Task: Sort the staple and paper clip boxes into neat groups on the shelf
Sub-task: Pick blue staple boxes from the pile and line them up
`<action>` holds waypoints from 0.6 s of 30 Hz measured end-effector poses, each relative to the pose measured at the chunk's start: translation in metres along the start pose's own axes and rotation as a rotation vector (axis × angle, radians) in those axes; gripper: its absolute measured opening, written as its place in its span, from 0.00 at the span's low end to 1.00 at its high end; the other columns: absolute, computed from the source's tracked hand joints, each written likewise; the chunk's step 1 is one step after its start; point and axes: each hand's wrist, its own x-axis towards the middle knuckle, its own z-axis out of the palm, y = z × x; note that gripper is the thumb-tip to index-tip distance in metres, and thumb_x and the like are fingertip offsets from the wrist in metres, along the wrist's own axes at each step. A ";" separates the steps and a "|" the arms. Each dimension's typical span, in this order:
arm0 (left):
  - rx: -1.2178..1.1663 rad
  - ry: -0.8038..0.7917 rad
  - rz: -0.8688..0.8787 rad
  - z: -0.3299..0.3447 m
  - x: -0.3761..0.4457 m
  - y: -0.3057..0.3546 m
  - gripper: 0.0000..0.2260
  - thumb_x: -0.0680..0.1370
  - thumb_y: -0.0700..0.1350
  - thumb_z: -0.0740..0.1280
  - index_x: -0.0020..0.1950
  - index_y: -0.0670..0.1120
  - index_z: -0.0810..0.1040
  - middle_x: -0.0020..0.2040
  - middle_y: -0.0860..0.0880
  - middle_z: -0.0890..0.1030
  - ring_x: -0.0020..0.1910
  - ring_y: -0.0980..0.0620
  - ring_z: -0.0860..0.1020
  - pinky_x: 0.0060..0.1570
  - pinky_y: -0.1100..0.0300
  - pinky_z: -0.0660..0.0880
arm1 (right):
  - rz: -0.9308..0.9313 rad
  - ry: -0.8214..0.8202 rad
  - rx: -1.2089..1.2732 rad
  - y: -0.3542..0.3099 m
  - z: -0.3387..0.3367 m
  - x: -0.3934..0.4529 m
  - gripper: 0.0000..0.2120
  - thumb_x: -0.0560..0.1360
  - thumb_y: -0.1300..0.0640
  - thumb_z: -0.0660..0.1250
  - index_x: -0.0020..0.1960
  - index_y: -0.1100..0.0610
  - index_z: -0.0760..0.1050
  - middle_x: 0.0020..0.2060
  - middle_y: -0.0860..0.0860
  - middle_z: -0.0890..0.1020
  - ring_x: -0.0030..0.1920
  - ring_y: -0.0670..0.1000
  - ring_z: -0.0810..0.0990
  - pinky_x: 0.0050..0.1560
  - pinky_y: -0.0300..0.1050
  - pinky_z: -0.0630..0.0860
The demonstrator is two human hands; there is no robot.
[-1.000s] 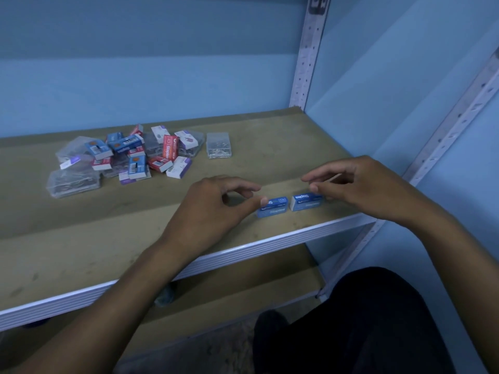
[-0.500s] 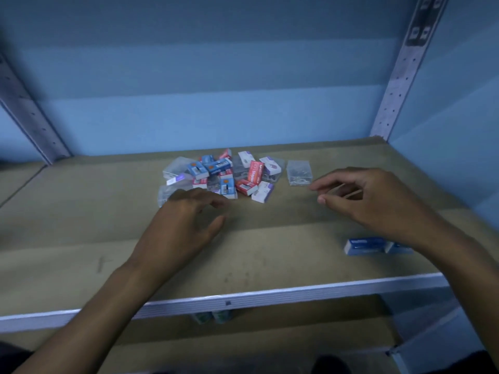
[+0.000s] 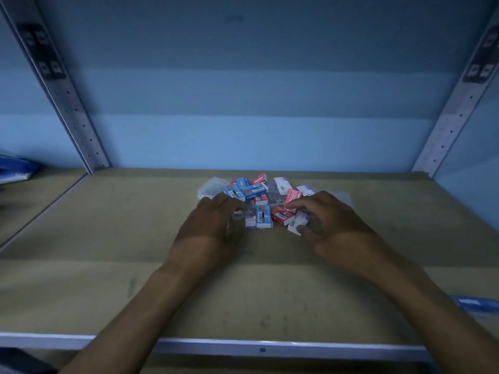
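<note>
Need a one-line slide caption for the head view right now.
Both hands, left hand and right hand, reach into the mixed pile of staple and paper clip boxes on the shelf.

The shelf (image 3: 108, 279) is a dull tan board with dark smudges, edged along its front by a pale silvery metal strip (image 3: 243, 346). Toward its back edge lies a pile of small boxes (image 3: 259, 203): several blue ones (image 3: 234, 191) with an orange dot and white barcode labels, red ones (image 3: 282, 215) with white sides, white ones with purple ends (image 3: 280, 183), and clear plastic cases (image 3: 213, 184). At the shelf's right edge, near the front, sits a plain blue box with white lettering (image 3: 475, 303). The wall (image 3: 256, 103) behind is light blue, banded in darker and paler stripes. The uprights (image 3: 67, 103) are grey, dotted with small dark holes.
</note>
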 end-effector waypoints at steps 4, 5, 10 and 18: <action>0.108 -0.029 -0.080 -0.002 0.014 -0.009 0.20 0.72 0.52 0.69 0.63 0.52 0.74 0.60 0.50 0.72 0.53 0.46 0.67 0.52 0.50 0.73 | -0.078 -0.006 -0.039 -0.014 0.017 0.010 0.23 0.77 0.56 0.66 0.69 0.39 0.70 0.64 0.41 0.72 0.65 0.49 0.68 0.61 0.40 0.65; 0.128 -0.032 -0.088 -0.002 0.014 -0.012 0.22 0.72 0.54 0.69 0.66 0.53 0.73 0.62 0.50 0.71 0.55 0.46 0.66 0.54 0.50 0.72 | -0.099 -0.011 -0.049 -0.018 0.020 0.011 0.23 0.77 0.56 0.66 0.70 0.40 0.69 0.65 0.41 0.72 0.66 0.50 0.68 0.63 0.41 0.64; 0.174 -0.106 -0.063 0.001 0.013 -0.026 0.29 0.75 0.62 0.57 0.76 0.56 0.63 0.75 0.54 0.65 0.71 0.43 0.63 0.64 0.46 0.67 | -0.139 -0.080 -0.136 -0.022 0.034 0.018 0.27 0.75 0.54 0.63 0.74 0.47 0.69 0.72 0.45 0.71 0.71 0.54 0.65 0.70 0.54 0.65; 0.173 -0.133 -0.044 0.004 0.021 -0.021 0.22 0.77 0.51 0.66 0.71 0.60 0.69 0.69 0.56 0.71 0.71 0.47 0.64 0.64 0.51 0.63 | -0.150 0.011 -0.161 -0.023 0.039 0.021 0.19 0.69 0.57 0.67 0.59 0.46 0.78 0.57 0.44 0.80 0.59 0.56 0.73 0.57 0.58 0.73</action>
